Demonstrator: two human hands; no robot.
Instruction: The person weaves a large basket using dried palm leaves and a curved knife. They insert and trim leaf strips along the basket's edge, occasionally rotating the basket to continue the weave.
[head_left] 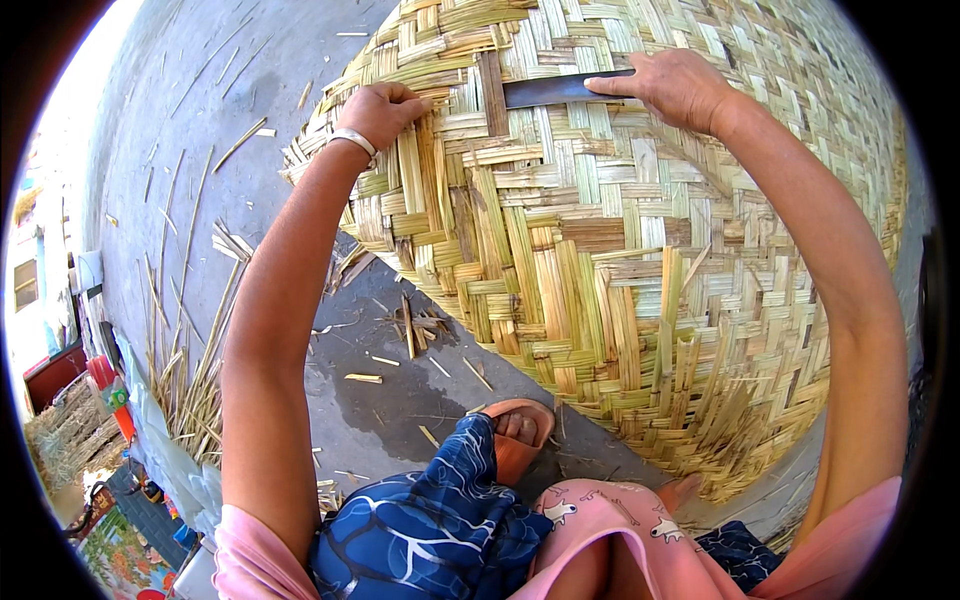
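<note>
A large woven mat [620, 190] of split pale green and yellow strips spreads before me, with loose strip ends along its near and left edges. My right hand [685, 90] is closed around a flat dark metal blade [550, 91], its index finger stretched along the top. The blade lies nearly level on the weave, and its left end meets a brown upright strip [491, 93], seemingly slipping beneath it. At the mat's left edge my left hand [383, 118], with a bracelet [354, 140] at the wrist, pinches a strip end [428, 105]; the fingertips partly cover it.
Loose stalks [195, 400] and scraps [410, 325] litter the grey floor [300, 50] on the left. My sandalled foot [520, 435] rests close to the mat's near edge. A red and green bottle-like object [110, 390] and mixed household items stand at the lower left.
</note>
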